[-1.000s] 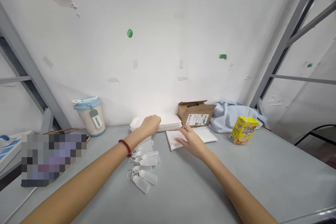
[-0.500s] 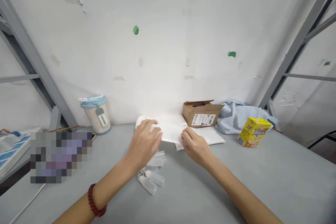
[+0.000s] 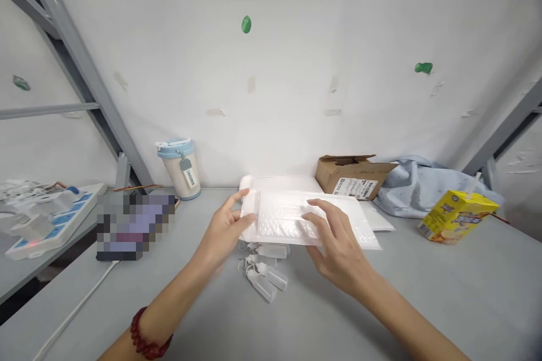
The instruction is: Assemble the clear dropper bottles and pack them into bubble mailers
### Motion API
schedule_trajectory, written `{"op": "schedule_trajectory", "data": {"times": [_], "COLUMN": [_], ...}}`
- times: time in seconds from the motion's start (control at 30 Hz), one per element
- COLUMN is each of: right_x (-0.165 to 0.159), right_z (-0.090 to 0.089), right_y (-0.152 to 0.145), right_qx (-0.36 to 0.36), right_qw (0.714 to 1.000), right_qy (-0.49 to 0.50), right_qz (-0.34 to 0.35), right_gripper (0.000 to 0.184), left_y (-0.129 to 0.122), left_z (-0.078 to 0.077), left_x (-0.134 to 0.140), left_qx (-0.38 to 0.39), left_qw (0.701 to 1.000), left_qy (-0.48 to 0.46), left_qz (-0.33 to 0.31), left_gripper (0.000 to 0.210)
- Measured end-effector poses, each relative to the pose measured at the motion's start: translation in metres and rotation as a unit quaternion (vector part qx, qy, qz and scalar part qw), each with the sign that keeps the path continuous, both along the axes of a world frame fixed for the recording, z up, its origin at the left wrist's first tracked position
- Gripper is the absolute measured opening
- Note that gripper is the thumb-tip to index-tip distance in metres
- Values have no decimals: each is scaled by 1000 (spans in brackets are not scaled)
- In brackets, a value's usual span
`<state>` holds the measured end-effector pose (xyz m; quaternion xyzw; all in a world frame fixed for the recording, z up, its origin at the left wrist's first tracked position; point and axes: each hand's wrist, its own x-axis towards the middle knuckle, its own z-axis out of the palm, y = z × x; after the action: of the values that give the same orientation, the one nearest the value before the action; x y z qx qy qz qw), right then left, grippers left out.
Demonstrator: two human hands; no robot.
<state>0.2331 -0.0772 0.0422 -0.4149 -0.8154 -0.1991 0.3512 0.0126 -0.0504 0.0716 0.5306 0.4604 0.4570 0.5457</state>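
A white padded bubble mailer (image 3: 292, 217) is held tilted above the table, its bumpy face toward me. My left hand (image 3: 226, 228) grips the mailer's left end, thumb and fingers on either side of the flap strip. My right hand (image 3: 339, 242) is at its lower right part, index and middle fingers on the face and thumb by the bottom edge. More white mailers (image 3: 379, 217) lie behind it, partly covered. Below the held mailer, several small clear plastic bottles (image 3: 262, 285) with thin loops lie on the table, some hidden under it.
Behind the mailers stands an open cardboard box (image 3: 355, 177), with a light blue cloth (image 3: 427, 186) beside it. A yellow drink carton (image 3: 457, 217) is at right. To the left are a blue-lidded cup (image 3: 182, 172), a blurred-out phone (image 3: 139, 225) on a cable and a power strip (image 3: 63, 231).
The mailer has turned its broad bumpy face toward me. My left hand has shifted to its left end, and my right hand's fingers have spread onto its face. The view has swung left.
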Motion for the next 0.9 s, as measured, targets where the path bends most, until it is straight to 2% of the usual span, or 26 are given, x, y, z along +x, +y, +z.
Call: {"op": "schedule_trajectory", "data": {"times": [0.17,0.3,0.4,0.47,0.63,0.9], "right_x": [-5,-3,-2,-2,-5,-5], "right_z": [0,-3,-3,-2,-3,-6], "right_y": [-9,-8,-7,-8,-8,0], "right_qx": [-68,-84,-83,-75,-34,31], "right_qw": [994,993,995,995,998,998], "right_qy": [-88,-80,-59,-52,-42,-1], "right_qz": [6,12,23,30,31,-54], "right_gripper": [67,80,78,76,67,39], "left_y": [-16,-25,-25,-23,-18,-14], "left_z": [-5,-5,-7,-9,-16,-19], "left_x": [18,24,24,23,21,23], "left_qx": [30,24,33,33,28,28], "left_qw": [998,992,990,992,995,993], "left_qy": [2,3,6,16,41,107], "left_qz": [-49,-122,-137,-124,-88,-50], "left_gripper": [75,49,28,23,23,23]}}
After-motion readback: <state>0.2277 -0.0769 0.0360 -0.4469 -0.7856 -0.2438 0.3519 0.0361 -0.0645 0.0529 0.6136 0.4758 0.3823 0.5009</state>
